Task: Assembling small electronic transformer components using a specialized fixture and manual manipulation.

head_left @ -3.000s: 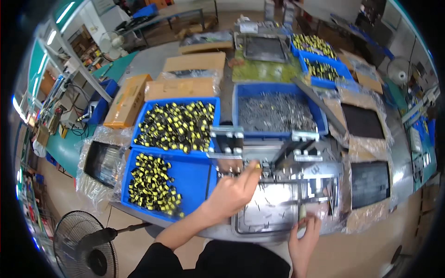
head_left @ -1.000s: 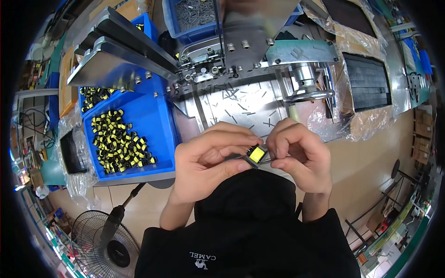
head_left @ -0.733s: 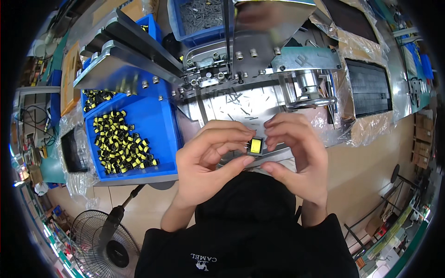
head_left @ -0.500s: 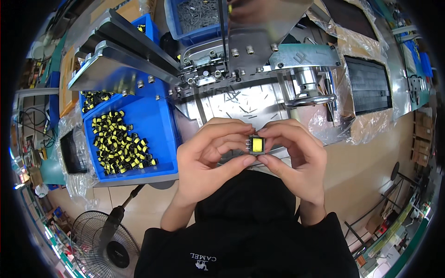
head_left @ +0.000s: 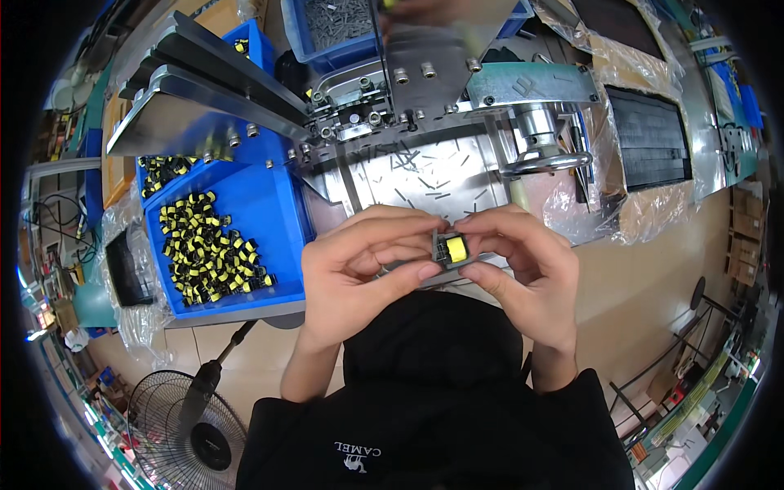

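Observation:
A small transformer (head_left: 456, 250) with yellow tape round its middle and a dark core is held up in front of my body, slightly tilted. My left hand (head_left: 359, 265) grips it from the left with index finger and thumb; its pin side faces these fingers. From the right, my right hand (head_left: 531, 265) pinches the opposite corners between its index fingertip and thumb. Just beyond the hands lies a metal tray (head_left: 433, 175) scattered with thin dark strips. Some of the transformer's edges are hidden by the fingertips.
A blue bin (head_left: 278, 220) on the left holds many yellow-and-black transformers (head_left: 208, 253). Ahead stands a metal fixture (head_left: 355, 118) with long angled plates (head_left: 212, 90) and a handwheel (head_left: 547, 163). Another blue bin (head_left: 331, 57) holds grey pieces. A fan (head_left: 188, 425) stands at lower left.
The transformer has turned and tilted between my fingers, its yellow face now slanting. My fingertips have shifted slightly around it. The view has moved a little.

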Demonstrator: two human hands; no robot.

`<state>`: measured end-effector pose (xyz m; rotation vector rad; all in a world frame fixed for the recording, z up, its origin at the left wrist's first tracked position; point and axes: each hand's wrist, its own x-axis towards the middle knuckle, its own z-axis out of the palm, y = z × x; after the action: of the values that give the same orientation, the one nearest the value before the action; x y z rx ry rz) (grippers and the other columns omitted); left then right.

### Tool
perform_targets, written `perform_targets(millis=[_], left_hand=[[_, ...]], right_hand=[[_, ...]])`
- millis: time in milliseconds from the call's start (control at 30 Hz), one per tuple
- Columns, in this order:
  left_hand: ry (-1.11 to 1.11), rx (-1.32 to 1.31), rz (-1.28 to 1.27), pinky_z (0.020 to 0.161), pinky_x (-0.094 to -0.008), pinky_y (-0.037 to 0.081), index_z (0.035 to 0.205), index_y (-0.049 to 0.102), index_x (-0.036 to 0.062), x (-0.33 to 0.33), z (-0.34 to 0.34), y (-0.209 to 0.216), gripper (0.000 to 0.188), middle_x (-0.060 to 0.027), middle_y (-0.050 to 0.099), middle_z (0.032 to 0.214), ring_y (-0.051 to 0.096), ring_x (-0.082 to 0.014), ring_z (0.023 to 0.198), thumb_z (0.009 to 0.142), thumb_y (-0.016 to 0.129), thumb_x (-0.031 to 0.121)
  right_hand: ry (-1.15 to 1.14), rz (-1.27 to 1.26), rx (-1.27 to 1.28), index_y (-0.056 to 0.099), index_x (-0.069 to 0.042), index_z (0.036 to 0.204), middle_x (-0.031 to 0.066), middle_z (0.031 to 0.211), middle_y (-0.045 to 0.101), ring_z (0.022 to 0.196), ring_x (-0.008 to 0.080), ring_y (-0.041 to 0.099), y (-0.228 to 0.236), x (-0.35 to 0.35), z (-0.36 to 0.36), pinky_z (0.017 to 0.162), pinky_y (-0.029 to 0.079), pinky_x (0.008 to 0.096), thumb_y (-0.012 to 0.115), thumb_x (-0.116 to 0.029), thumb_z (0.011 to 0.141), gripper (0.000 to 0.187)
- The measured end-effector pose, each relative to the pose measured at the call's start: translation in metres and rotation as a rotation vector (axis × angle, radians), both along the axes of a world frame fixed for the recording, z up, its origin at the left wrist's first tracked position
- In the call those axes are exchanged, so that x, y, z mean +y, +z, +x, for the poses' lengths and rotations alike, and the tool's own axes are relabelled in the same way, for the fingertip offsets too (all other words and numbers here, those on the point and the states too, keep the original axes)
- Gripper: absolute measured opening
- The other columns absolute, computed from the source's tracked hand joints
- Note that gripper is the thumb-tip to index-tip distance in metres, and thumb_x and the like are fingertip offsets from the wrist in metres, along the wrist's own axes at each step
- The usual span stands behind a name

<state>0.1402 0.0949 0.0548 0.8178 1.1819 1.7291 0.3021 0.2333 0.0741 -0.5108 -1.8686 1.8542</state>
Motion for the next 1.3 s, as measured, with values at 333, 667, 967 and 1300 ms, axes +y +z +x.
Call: perform_targets(millis=[333, 667, 967, 1300], left_hand=[[0.124, -0.281, -0.134, 0.088, -0.0337, 0.060, 0.126, 0.063, -0.0125, 0.008, 0.007, 0.007, 0.036, -0.0308, 0.058, 0.134, 0.071, -0.0269, 0.100, 0.091, 0.067, -0.006], [0.082, -0.137, -0.115, 0.089, -0.0321, 0.058, 0.115, 0.071, -0.0082, 0.000, 0.010, -0.004, 0.024, -0.0236, 0.069, 0.119, 0.070, -0.0245, 0.104, 0.091, 0.069, -0.008], [0.129, 0.093, -0.091, 0.085, -0.0320, 0.060, 0.111, 0.071, -0.0126, 0.001, 0.014, 0.006, 0.023, -0.0250, 0.070, 0.114, 0.072, -0.0249, 0.097, 0.087, 0.068, -0.014], [0.183, 0.328, -0.037, 0.087, -0.0319, 0.060, 0.110, 0.075, -0.0056, -0.001, 0.016, 0.002, 0.027, -0.0196, 0.072, 0.114, 0.072, -0.0243, 0.103, 0.083, 0.072, -0.010]], right_hand=[[-0.025, -0.234, 0.097, 0.052, 0.008, 0.127, 0.0158, 0.121, 0.062, 0.111, 0.0215, 0.066, -0.007, -0.012, 0.003, 0.098, 0.056, 0.0338, 0.064, 0.004, 0.097, 0.032], [-0.121, -0.216, -0.021, 0.057, 0.009, 0.121, 0.0150, 0.121, 0.060, 0.108, 0.0211, 0.067, 0.001, -0.016, -0.002, 0.095, 0.058, 0.0325, 0.062, 0.009, 0.095, 0.027], [-0.098, 0.034, -0.006, 0.062, 0.007, 0.115, 0.0161, 0.119, 0.059, 0.102, 0.0191, 0.067, 0.004, -0.012, -0.001, 0.092, 0.056, 0.0288, 0.067, 0.016, 0.085, 0.032], [-0.125, 0.109, -0.180, 0.058, 0.006, 0.112, 0.0159, 0.119, 0.056, 0.111, 0.0226, 0.059, 0.012, -0.024, -0.004, 0.097, 0.052, 0.0320, 0.061, 0.017, 0.081, 0.034]])
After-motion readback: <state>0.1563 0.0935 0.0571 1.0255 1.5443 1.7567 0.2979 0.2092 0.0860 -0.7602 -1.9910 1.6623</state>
